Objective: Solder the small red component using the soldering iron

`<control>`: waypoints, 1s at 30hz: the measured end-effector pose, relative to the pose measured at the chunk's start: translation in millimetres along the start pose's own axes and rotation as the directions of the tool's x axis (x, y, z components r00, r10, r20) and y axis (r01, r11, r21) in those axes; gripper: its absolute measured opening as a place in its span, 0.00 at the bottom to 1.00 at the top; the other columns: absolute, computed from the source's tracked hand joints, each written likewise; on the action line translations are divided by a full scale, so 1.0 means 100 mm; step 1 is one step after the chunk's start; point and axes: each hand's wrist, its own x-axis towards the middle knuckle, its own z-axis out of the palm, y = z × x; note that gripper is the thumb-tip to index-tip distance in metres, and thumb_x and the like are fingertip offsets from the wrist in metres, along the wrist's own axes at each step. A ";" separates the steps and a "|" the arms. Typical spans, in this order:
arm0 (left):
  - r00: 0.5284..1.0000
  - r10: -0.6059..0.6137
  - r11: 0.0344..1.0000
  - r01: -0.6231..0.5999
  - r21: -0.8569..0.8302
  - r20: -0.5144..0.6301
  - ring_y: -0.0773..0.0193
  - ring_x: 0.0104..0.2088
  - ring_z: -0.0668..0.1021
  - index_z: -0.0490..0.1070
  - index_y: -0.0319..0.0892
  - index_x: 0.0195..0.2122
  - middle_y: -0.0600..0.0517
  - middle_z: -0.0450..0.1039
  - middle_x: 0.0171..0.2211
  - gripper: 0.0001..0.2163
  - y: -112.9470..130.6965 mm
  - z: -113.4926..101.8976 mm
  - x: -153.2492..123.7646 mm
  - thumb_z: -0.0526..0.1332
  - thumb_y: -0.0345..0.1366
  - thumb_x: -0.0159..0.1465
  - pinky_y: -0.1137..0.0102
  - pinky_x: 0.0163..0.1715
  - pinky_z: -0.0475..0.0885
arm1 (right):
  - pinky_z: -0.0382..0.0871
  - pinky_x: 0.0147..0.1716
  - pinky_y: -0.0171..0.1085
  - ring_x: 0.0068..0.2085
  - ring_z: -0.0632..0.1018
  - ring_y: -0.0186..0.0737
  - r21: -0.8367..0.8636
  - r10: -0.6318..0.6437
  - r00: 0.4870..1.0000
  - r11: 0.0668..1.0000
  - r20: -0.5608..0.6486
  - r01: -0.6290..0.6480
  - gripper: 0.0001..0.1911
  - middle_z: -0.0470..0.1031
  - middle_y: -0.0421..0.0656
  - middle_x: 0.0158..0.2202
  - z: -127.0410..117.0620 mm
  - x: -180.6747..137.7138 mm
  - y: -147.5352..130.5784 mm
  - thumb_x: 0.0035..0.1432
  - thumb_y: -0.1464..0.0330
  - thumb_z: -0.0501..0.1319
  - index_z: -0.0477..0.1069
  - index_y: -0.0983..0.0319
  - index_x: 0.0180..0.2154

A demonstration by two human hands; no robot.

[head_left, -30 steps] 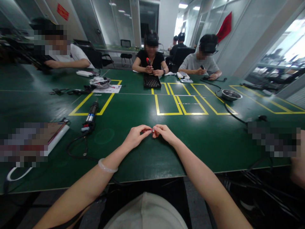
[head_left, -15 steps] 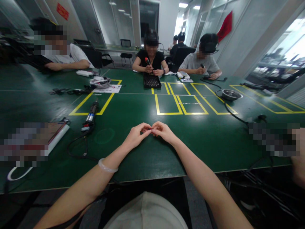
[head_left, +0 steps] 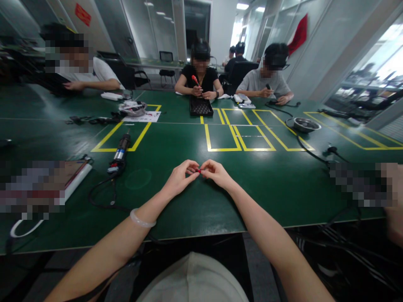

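My left hand (head_left: pixel 180 178) and my right hand (head_left: pixel 216 173) meet fingertip to fingertip just above the green table (head_left: pixel 195 142), near its front edge. Both pinch a tiny red part (head_left: pixel 198 170) between thumbs and forefingers. The part is too small to name. A pale bangle (head_left: pixel 142 220) sits on my left wrist.
An electric screwdriver (head_left: pixel 120 152) with a looping black cable lies to the left. Yellow tape boxes (head_left: pixel 239 136) mark the table's middle. A metal bowl (head_left: pixel 304 124) stands at right, a black tray (head_left: pixel 200 107) at the far side. Three people work across the table.
My hands stay pinched together and have shifted very slightly away from me. A red speck now shows between the fingertips where a pale one showed before.
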 end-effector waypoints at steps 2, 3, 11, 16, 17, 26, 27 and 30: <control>1.000 -0.005 1.000 0.005 -0.004 0.004 0.62 0.41 0.77 0.69 0.41 0.46 0.48 0.73 0.41 0.11 0.00 0.00 0.00 0.60 0.37 0.63 0.66 0.41 0.75 | 0.66 0.27 0.33 0.26 0.71 0.31 -0.012 0.001 1.000 1.000 -0.008 -0.001 0.14 0.71 0.37 0.27 0.00 0.00 0.01 0.51 0.61 0.67 0.67 0.61 0.35; 1.000 -0.003 1.000 0.003 -0.005 0.008 0.62 0.41 0.77 0.69 0.41 0.46 0.48 0.73 0.42 0.11 0.00 0.00 0.00 0.60 0.37 0.63 0.66 0.41 0.75 | 0.65 0.27 0.32 0.26 0.70 0.31 -0.011 -0.003 1.000 1.000 -0.015 0.003 0.15 0.71 0.37 0.28 0.00 0.00 0.01 0.50 0.61 0.67 0.66 0.61 0.35; 1.000 0.013 1.000 -0.013 0.017 0.026 0.62 0.42 0.77 0.69 0.41 0.45 0.48 0.73 0.43 0.10 -0.02 0.00 0.00 0.59 0.34 0.62 0.67 0.42 0.75 | 0.61 0.25 0.31 0.25 0.68 0.29 -0.027 0.011 1.000 1.000 -0.012 -0.011 0.16 0.70 0.37 0.27 0.01 -0.01 0.01 0.50 0.62 0.67 0.69 0.63 0.38; 1.000 0.012 0.999 -0.013 0.030 0.025 0.63 0.41 0.77 0.69 0.42 0.45 0.49 0.72 0.42 0.10 -0.04 0.00 0.00 0.59 0.35 0.63 0.67 0.41 0.75 | 0.61 0.26 0.31 0.25 0.68 0.30 -0.040 0.021 1.000 0.999 -0.004 -0.021 0.15 0.70 0.36 0.25 0.00 -0.01 0.01 0.50 0.62 0.67 0.69 0.64 0.37; 1.000 0.010 0.999 -0.011 0.034 0.026 0.63 0.41 0.77 0.69 0.42 0.45 0.49 0.72 0.42 0.10 -0.04 0.00 0.00 0.59 0.35 0.63 0.67 0.41 0.75 | 0.61 0.26 0.31 0.25 0.69 0.30 -0.039 0.021 1.000 0.999 -0.002 -0.021 0.15 0.70 0.36 0.25 0.00 -0.01 0.00 0.50 0.62 0.67 0.70 0.64 0.37; 0.999 -0.014 0.996 0.016 0.083 -0.029 0.62 0.42 0.77 0.71 0.42 0.46 0.49 0.74 0.43 0.11 0.00 -0.03 -0.01 0.55 0.39 0.67 0.67 0.42 0.72 | 0.61 0.26 0.32 0.24 0.68 0.30 -0.039 0.022 1.000 0.999 0.001 -0.022 0.15 0.69 0.36 0.25 0.00 -0.01 -0.01 0.49 0.63 0.67 0.69 0.63 0.37; 0.999 -0.020 0.997 0.023 0.080 -0.046 0.62 0.43 0.77 0.71 0.42 0.46 0.49 0.74 0.43 0.11 0.00 -0.04 0.00 0.54 0.40 0.67 0.67 0.43 0.72 | 0.60 0.26 0.32 0.24 0.68 0.30 -0.040 0.022 1.000 0.999 0.002 -0.022 0.15 0.69 0.35 0.25 0.00 -0.01 -0.01 0.49 0.64 0.66 0.69 0.63 0.37; 0.994 -0.027 0.997 0.035 0.066 -0.108 0.62 0.43 0.77 0.71 0.42 0.46 0.48 0.74 0.44 0.12 0.00 -0.09 0.01 0.53 0.41 0.68 0.67 0.43 0.72 | 0.61 0.26 0.32 0.25 0.68 0.30 -0.058 0.023 1.000 0.998 -0.003 -0.023 0.14 0.69 0.36 0.25 0.00 -0.01 -0.02 0.49 0.64 0.66 0.69 0.63 0.37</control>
